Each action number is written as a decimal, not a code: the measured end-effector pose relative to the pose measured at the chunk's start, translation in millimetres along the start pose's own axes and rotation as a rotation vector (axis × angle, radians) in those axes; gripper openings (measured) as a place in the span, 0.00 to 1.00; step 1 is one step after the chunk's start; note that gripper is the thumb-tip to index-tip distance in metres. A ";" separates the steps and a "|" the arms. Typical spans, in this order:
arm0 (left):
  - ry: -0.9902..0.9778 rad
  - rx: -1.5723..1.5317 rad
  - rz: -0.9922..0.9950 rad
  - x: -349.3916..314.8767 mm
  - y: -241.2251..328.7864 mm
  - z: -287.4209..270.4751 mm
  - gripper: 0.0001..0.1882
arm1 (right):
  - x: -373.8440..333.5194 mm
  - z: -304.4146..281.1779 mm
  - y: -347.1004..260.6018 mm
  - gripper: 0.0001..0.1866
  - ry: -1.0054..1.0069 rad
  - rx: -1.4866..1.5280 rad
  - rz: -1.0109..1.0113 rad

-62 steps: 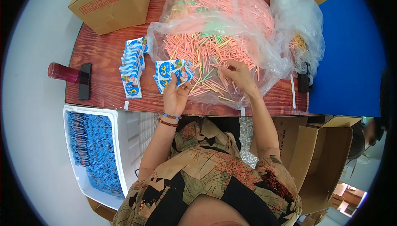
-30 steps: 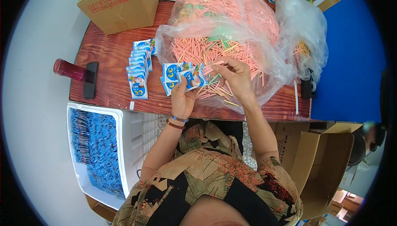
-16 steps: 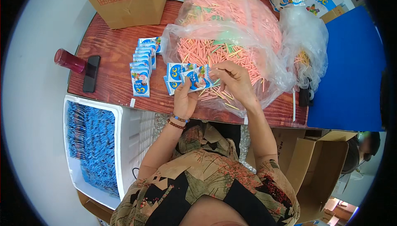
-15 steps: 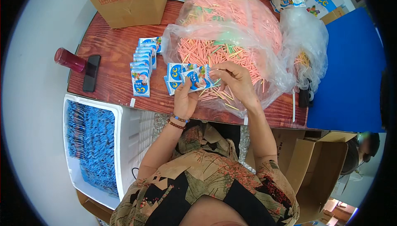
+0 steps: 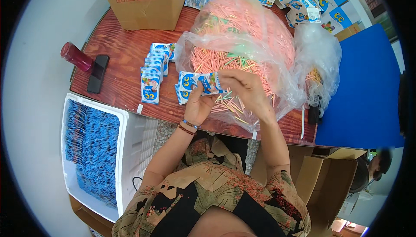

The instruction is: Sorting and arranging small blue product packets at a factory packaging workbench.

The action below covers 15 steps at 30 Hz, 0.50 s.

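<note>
My left hand [image 5: 201, 107] grips a few blue-and-white packets [image 5: 186, 80], its thumb lying over the top one. My right hand [image 5: 246, 90] is at the right end of the top packet, fingers bent and drawn together; what they pinch is hidden behind the knuckles. Right behind both hands lies a large clear plastic bag [image 5: 184, 48], open toward me and full of thin pink, green and yellowish sticks [image 5: 212, 59]. Some loose sticks [image 5: 232, 103] lie on its near flap, below my right hand. Left of my hands, similar packets [image 5: 150, 87] overlap in a row.
A cardboard box [image 5: 143, 5], red bottle [image 5: 76, 57] and phone [image 5: 98, 74] stand or lie on the wooden table [image 5: 123, 59]. A white foam bin [image 5: 125, 150] of blue packets is at lower left. At right are a smaller clear bag [image 5: 320, 50], blue board [image 5: 359, 94] and open carton [image 5: 331, 185].
My right hand has turned, and its fingers now cover the right end of the top packet. The left hand keeps its hold. The whole view has shifted slightly.
</note>
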<state>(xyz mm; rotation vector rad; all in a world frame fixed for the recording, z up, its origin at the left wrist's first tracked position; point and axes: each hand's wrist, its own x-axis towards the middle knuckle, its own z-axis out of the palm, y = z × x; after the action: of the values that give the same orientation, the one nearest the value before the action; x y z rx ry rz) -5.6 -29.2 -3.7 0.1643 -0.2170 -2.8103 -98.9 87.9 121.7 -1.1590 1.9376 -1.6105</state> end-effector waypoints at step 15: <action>-0.137 0.247 0.057 -7.6 11.6 22.2 0.21 | -8.3 -0.9 19.9 0.07 0.100 0.009 0.154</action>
<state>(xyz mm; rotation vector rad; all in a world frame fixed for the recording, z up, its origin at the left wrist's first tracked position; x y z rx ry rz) 2.1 -34.8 20.8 0.0204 -0.5922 -2.7320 -101.6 95.1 101.5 -0.9173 2.0248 -1.6214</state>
